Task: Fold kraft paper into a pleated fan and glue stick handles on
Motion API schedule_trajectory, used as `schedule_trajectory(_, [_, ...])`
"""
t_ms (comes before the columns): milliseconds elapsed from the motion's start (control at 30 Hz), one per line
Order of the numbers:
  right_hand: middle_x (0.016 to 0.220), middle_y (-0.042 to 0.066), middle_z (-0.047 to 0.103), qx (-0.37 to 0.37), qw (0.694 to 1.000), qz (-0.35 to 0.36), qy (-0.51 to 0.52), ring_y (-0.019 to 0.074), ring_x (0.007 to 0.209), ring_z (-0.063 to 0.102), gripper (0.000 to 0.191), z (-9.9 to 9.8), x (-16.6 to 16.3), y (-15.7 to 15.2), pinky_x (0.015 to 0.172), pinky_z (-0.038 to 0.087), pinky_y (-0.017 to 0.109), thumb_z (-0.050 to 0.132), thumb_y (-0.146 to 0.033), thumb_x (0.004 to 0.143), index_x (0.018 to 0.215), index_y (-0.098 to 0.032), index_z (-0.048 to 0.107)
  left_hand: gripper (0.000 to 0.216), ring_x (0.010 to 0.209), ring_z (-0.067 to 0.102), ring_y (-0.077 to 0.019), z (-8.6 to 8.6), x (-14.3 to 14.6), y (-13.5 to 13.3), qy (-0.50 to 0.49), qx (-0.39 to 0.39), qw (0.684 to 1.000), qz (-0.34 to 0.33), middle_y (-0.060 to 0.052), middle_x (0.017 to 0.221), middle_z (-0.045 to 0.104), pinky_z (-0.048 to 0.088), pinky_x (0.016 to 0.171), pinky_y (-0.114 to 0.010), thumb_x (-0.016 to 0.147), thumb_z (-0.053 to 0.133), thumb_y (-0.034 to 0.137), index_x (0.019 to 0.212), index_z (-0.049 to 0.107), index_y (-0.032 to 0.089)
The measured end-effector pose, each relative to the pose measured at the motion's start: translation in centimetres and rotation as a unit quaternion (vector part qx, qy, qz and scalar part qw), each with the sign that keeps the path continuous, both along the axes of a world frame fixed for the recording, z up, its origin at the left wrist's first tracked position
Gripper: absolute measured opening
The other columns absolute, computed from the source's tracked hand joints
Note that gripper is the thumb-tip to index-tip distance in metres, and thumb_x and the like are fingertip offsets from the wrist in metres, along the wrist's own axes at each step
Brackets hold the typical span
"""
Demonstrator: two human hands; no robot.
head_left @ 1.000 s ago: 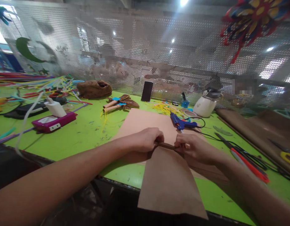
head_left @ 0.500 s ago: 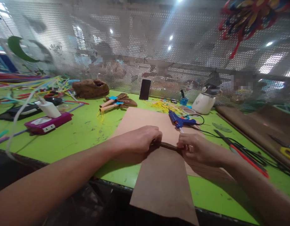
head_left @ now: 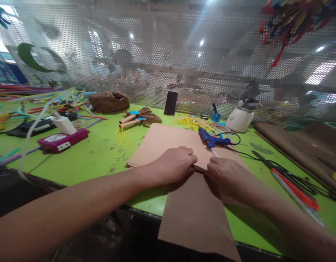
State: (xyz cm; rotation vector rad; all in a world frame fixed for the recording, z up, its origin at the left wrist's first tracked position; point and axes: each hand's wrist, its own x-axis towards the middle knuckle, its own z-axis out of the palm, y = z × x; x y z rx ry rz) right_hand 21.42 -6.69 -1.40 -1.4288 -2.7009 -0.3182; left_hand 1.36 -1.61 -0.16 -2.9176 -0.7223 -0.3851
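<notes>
1. Paper strip [head_left: 195, 218], brown, lies at the near middle of the green table [head_left: 102, 160]; its near end hangs past the table's edge, and its far end is gathered in a narrow dark fold between the two hands.
2. The left hand [head_left: 178, 165] has its fingers curled in closely, gripping the left part of that fold; its thumb is hidden.
3. The right hand [head_left: 228, 176], just beside it, has its fingers bent tight on the fold's right part; the fingertips are partly hidden.
4. Tan sheets [head_left: 170, 136] lie under and beyond the hands. A blue glue gun [head_left: 210, 140] lies at their far right part, its pale stick pointing near, toward the right hand.
5. Far right stands a white jug [head_left: 238, 118] with a dark lid; its inside cannot be seen.
6. Left of the jug, a small blue holder [head_left: 216, 117] has something dark standing in it, too small to name.
7. Far left, a brown hollow piece [head_left: 107, 102] has a dark hole on its right; what it holds cannot be told.
8. Left, a purple power strip [head_left: 62, 141] carries a white adapter [head_left: 64, 124].
</notes>
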Motion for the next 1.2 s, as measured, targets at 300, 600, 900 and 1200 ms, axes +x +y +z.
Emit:
schedule_trajectory(300, [0.07,0.002,0.052,-0.045,0.997,-0.023,0.053,0.0134,0.058,0.045,0.012,1.1,-0.1,-0.6,0.05,0.023,0.028,0.05,-0.018,0.082,0.07,-0.019,0.05,0.009,0.077,0.046,-0.0159,1.4,-1.9,-0.7,-0.019,-0.123,0.992,-0.003,-0.004,0.087,0.052,0.035,0.064,-0.026,0.076,0.051,0.013,0.083,0.05,0.018])
schedule_trajectory(600, [0.072,0.002,0.054,-0.102,0.988,-0.036,0.11,0.0131,0.061,0.047,0.011,1.9,0.3,-0.7,0.053,0.027,0.026,0.049,-0.011,0.079,0.072,-0.019,0.052,0.006,0.079,0.047,-0.0166,2.1,-2.7,-0.8,-0.029,-0.124,0.99,-0.062,-0.005,0.087,0.051,0.035,0.067,-0.027,0.082,0.047,0.019,0.084,0.053,0.018])
schedule_trajectory(900, [0.074,0.005,0.055,0.007,0.999,0.006,0.04,0.0166,0.067,0.048,0.013,0.5,-1.1,-0.4,0.055,0.028,0.029,0.049,-0.018,0.08,0.069,-0.018,0.055,0.01,0.074,0.047,-0.0178,3.0,-2.2,-0.6,0.036,-0.043,0.995,-0.087,-0.007,0.082,0.054,0.036,0.067,-0.029,0.081,0.045,0.013,0.079,0.054,0.016])
schedule_trajectory(1200, [0.071,0.008,0.054,0.09,0.995,0.032,0.006,0.0195,0.067,0.044,0.011,0.3,-2.3,-1.5,0.055,0.028,0.032,0.048,-0.011,0.077,0.071,-0.015,0.057,0.033,0.062,0.047,-0.0127,2.7,-1.6,0.9,-0.031,-0.161,0.986,0.008,-0.003,0.067,0.059,0.032,0.059,-0.025,0.087,0.04,0.033,0.069,0.061,0.015])
